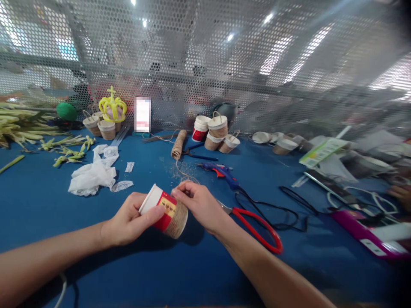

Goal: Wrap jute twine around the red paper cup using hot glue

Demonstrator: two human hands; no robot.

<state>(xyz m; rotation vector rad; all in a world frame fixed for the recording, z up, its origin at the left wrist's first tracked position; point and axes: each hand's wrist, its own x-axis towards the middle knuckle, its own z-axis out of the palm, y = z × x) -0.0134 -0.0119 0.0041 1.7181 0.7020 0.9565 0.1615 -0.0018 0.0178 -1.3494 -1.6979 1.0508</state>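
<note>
Around the cup, tilted rim-left, my left hand clasps. Nearer its base, my right hand pinches twine.

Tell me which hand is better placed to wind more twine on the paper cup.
Right, most likely: the right hand is at the wrapped end of the paper cup, and the jute twine runs toward it from the twine roll. The left hand grips the cup, so steadying seems its better role.

No lettering is legible. The paper cup in the left grip bears a yellow label with tiny dark marks; faint print on white wrapping beyond that grip is unreadable.
</note>
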